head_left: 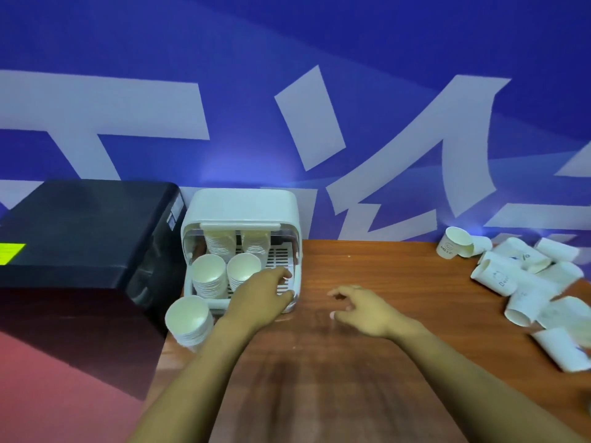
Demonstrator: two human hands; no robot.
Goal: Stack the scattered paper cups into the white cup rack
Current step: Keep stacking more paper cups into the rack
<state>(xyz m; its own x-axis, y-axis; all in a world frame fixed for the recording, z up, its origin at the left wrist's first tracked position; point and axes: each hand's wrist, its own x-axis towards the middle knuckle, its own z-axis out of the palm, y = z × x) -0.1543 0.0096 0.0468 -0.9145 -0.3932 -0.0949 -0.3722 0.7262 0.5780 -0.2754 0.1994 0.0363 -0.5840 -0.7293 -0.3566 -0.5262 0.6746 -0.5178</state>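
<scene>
Four stacks of white paper cups [208, 276] stand in the white plastic cup rack [241, 206], just left of the left hand [260, 295], whose curled fingers rest on its grid floor. A fifth cup stack [188, 321] stands on the wooden table [367, 270] near that wrist. The right hand [358, 306] hovers loosely spread, holding nothing; scattered paper cups [524, 282] lie far to its right.

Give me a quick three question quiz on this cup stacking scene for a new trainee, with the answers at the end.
1. True or false: the loose paper cups lie left of the white cup rack.
2. Which hand touches the rack: (a) left hand, (b) right hand, (c) neither?
3. Where does the cup stack outside the rack stand?

Key: 1 false, they lie to its right. 2 (a). 3 on the wooden table, at the rack's front left corner.
</scene>
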